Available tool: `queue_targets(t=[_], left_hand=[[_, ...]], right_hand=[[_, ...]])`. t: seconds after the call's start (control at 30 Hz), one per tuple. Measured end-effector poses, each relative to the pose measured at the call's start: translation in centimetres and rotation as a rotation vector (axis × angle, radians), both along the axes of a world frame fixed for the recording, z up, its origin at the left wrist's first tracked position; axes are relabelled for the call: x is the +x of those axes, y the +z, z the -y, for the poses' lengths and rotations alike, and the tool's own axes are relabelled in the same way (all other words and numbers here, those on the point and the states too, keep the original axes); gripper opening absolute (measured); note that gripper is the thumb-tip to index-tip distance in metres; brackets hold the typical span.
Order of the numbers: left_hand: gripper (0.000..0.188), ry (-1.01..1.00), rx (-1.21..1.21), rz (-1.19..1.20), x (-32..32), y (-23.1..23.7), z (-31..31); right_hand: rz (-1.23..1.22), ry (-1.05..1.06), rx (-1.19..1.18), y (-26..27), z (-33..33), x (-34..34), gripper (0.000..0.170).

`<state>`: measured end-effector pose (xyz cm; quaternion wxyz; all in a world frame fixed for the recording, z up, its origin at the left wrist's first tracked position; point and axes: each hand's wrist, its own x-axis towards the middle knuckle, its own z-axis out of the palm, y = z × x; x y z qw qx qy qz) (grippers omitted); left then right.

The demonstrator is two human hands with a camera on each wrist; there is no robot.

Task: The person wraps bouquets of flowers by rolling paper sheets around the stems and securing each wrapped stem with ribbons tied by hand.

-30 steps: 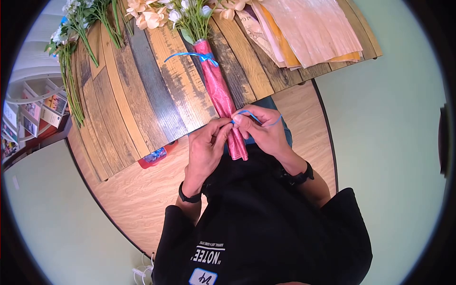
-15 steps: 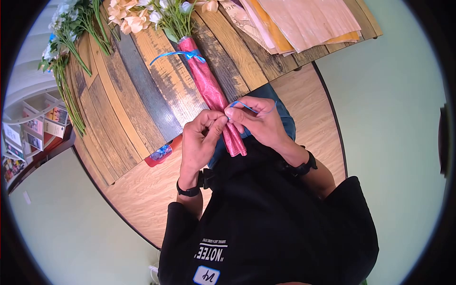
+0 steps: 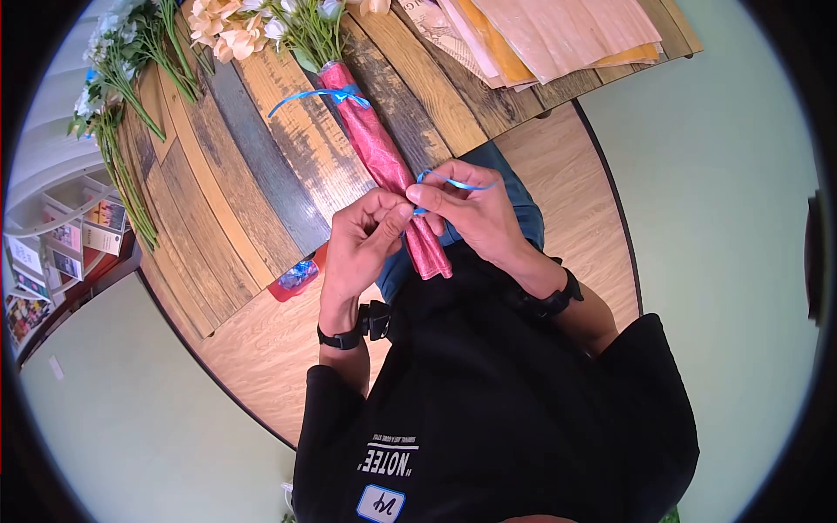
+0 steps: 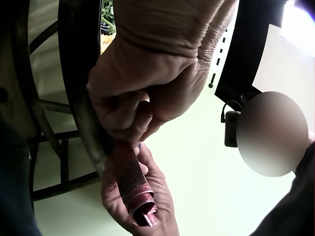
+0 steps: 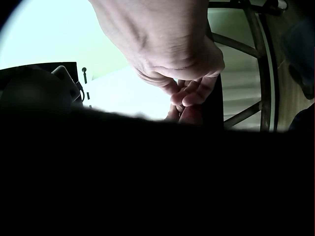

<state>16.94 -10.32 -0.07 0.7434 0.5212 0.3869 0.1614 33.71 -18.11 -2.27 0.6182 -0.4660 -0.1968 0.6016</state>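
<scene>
A bouquet in a red-pink wrap (image 3: 379,148) lies over the table's near edge, its wrapped lower end towards the person. A blue ribbon bow (image 3: 346,94) circles it near the flowers. At the lower part, the left hand (image 3: 359,248) pinches a second blue ribbon against the wrap. Opposite it, the right hand (image 3: 479,218) pinches the same ribbon (image 3: 462,184), whose loose end trails over its fingers. In the left wrist view the left hand (image 4: 152,69) is above the wrap's rolled end (image 4: 140,201). Darkness covers much of the right wrist view below the right hand (image 5: 167,49).
Folded pink and orange wrapping sheets (image 3: 567,39) lie at the table's far right. Loose flower stems (image 3: 126,183) are at the left, and peach and white flowers (image 3: 231,30) at the top. A red object with a blue patterned face (image 3: 298,277) shows below the table edge.
The head view has shifted, so the table and bouquet appear further left and up. The hands have moved slightly up and left in the picture, still pinching the ribbon at the lower wrap.
</scene>
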Motion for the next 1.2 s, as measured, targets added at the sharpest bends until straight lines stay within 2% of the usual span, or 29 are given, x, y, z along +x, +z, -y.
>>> queue_targets(t=[0.13,0.23,0.3,0.33,0.4,0.43,0.5,0.63,0.83,1.0,1.1,1.2], left_hand=[[0.017,0.020,-0.085,-0.027,0.1,0.4,-0.2],[0.017,0.024,-0.105,0.000,0.2,0.4,-0.3],[0.017,0.032,-0.108,-0.006,0.2,0.4,-0.3],[0.017,0.034,-0.109,-0.013,0.2,0.4,-0.3],[0.017,0.026,-0.105,-0.008,0.2,0.4,-0.4],[0.017,0.017,-0.101,-0.004,0.1,0.3,-0.4],[0.017,0.005,-0.082,-0.005,0.1,0.2,-0.4],[0.017,-0.028,-0.050,-0.001,0.0,0.3,-0.5],[0.018,-0.015,-0.024,-0.021,0.0,0.1,-0.3],[0.018,-0.020,0.000,-0.041,0.1,0.1,-0.2],[0.018,-0.016,0.009,-0.044,0.1,0.1,-0.2],[0.017,-0.010,0.011,-0.054,0.3,0.4,-0.1]], right_hand=[[0.065,0.098,-0.019,-0.3,0.6,0.8,0.013],[0.112,0.134,0.095,-0.4,1.1,0.8,0.014],[0.522,0.122,0.279,-0.4,1.2,0.9,0.020],[0.521,0.124,0.278,-0.3,1.2,0.8,0.020],[0.777,-0.004,0.360,-0.3,1.1,0.3,0.026],[0.778,-0.005,0.359,-0.4,1.0,0.2,0.026],[0.946,-0.092,0.429,-0.7,0.7,0.0,0.030],[0.959,-0.076,0.428,-0.5,0.9,-0.1,0.030],[0.882,-0.017,0.406,-0.2,0.7,0.3,0.020],[0.772,0.149,0.297,0.8,1.2,0.8,0.012],[0.788,0.139,0.360,0.6,1.0,0.7,0.016],[0.840,0.148,0.327,1.1,1.1,0.4,0.020]])
